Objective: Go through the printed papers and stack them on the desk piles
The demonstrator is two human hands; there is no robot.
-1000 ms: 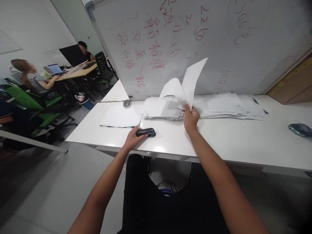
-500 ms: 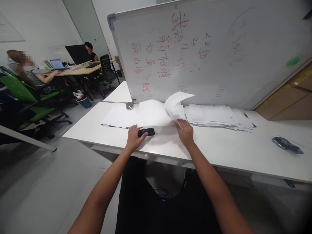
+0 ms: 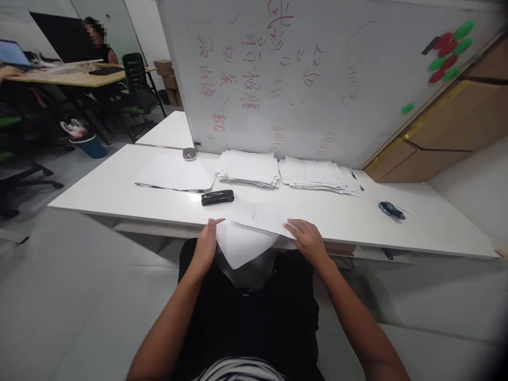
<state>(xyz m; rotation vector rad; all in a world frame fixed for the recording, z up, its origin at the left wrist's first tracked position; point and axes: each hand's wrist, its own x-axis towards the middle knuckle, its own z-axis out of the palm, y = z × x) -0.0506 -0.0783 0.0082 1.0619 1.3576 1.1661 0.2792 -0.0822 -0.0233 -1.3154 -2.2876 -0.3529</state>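
Observation:
Two loose white sheets of paper (image 3: 248, 243) hang over the desk's front edge between my hands, one lying partly across the other. My right hand (image 3: 307, 241) pinches the upper sheet at its right end, thumb on the near side. At the left edge of the lower sheet, my left hand (image 3: 206, 244) grips the paper with its thumb pointing inward; its other fingers are partly hidden. Just beyond the sheets lies a black stapler (image 3: 217, 197), touched by neither hand. Faint print shows on the upper sheet.
Behind are a middle paper stack (image 3: 250, 166), a right paper stack (image 3: 313, 173) and flat sheets (image 3: 174, 172) with a small rounded grey device (image 3: 189, 154). A whiteboard (image 3: 254, 69) stands behind. A dark blue object (image 3: 391, 210) lies right, near cardboard boxes (image 3: 428, 148). A person sits far left.
My left hand has let go of the stapler, which stays on the desk. Both hands have come toward me with the paper, lowered from above the stack to the desk's edge. The view has shifted.

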